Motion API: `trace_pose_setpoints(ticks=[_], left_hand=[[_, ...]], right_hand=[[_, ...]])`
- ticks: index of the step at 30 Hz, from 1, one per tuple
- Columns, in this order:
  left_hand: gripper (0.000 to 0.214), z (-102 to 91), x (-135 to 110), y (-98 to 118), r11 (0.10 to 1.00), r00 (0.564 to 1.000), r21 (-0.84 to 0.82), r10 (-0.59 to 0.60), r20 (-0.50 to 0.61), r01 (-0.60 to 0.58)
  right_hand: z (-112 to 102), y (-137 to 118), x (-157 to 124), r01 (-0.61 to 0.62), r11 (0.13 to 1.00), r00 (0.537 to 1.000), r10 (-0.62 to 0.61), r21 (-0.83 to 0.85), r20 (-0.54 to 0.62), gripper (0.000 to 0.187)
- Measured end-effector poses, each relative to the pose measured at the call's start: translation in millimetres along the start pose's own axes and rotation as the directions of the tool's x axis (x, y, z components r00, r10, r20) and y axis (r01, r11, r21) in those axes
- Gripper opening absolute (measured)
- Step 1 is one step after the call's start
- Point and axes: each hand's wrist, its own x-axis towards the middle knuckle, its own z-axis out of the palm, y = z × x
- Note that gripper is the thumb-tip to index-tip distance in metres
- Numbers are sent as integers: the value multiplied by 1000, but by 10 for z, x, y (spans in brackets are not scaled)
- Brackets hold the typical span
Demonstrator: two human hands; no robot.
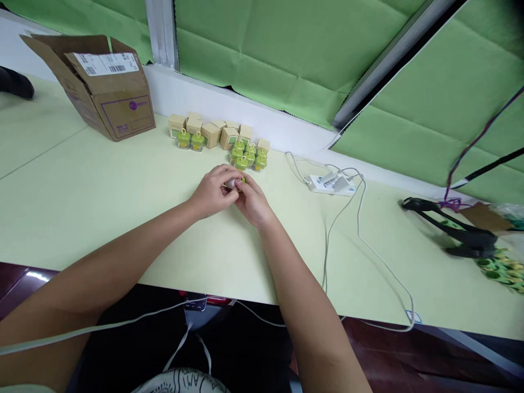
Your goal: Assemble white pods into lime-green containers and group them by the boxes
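My left hand (215,191) and my right hand (252,203) meet over the table, fingers closed around one small item (231,183). Mostly hidden by the fingers, it shows a whitish side and a bit of green, much like the containers behind it. Just beyond my hands stands a cluster of small green-topped clear containers (241,162), some with a pale loop on top. Two more such containers (197,142) are a little to the left. Several small brown cardboard boxes (210,135) line up behind them.
An open cardboard carton (125,112) with a label is at the back left. To the right lies a white power strip (331,184) with plugs and trailing cables. Farther right are a black frame-like object (454,226) and a pile of green pieces (503,270). Green sheets cover the back.
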Motion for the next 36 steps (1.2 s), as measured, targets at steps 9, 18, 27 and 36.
trace_pose_setpoints(ticks=[9,18,27,36], left_hand=[[29,-46,-4,-110,993,995,-63,99,1,-99],[31,-46,1,-117,999,996,3,48,-71,-48],[30,-126,-25,-87,994,992,102,-62,114,51],[19,-55,-32,-196,945,876,283,6,482,-162]], right_hand=[[-96,-106,-27,-11,1000,1000,11,-15,23,47],[-84,-135,-15,-75,997,989,75,1,-130,34],[-156,-125,69,-100,994,910,110,45,-401,29],[-167,-113,67,-90,996,881,77,-5,-466,27]])
